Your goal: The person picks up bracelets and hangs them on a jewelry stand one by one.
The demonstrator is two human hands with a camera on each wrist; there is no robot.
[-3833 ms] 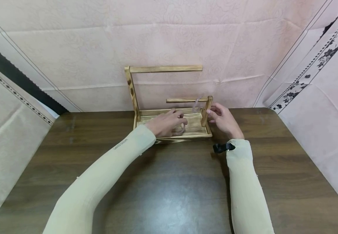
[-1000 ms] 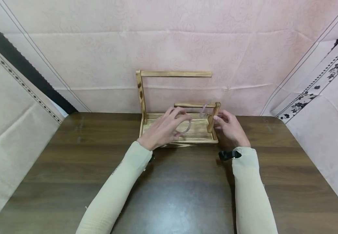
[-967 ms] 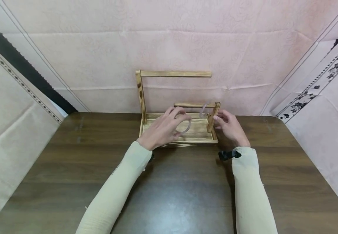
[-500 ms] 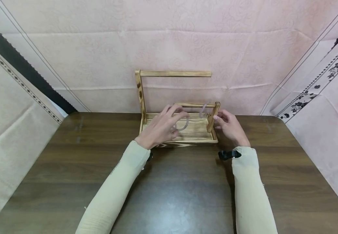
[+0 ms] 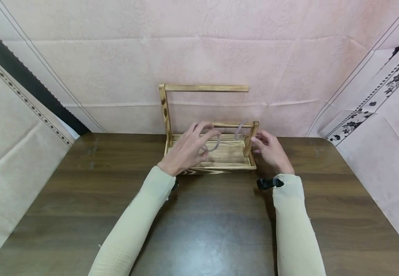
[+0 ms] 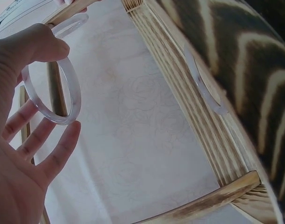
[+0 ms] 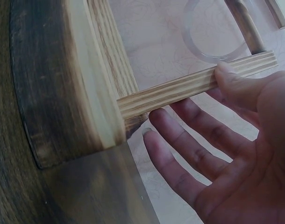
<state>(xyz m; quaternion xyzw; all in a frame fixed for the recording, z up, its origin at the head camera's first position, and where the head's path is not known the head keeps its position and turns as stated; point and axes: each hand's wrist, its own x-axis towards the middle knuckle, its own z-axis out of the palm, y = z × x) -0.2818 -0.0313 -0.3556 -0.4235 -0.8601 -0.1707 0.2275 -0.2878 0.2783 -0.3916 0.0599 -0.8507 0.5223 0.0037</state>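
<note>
My left hand (image 5: 187, 149) pinches a translucent pale bangle (image 6: 76, 88) between thumb and fingers, above the tray of a wooden rack (image 5: 220, 167). Through the bangle's opening in the left wrist view shows the free end of the lower rod (image 5: 230, 125); in the head view that end is behind the hand. A second bangle (image 5: 238, 132) hangs on this rod close to the short post (image 5: 251, 138). With thumb and fingers, my right hand (image 5: 272, 151) grips that post from the outer side. Another bangle (image 6: 202, 86) lies in the tray, seen in the left wrist view.
A tall post (image 5: 165, 109) at the rack's left carries a longer upper bar (image 5: 206, 88). The rack stands at the far edge of the brown wooden table (image 5: 199, 230), right before a pale patterned cloth (image 5: 199, 57).
Earlier my left hand was low in the tray; it has risen with the bangle, then shifted slightly left and up. My right hand keeps its grip on the post. The head view has shifted a little.
</note>
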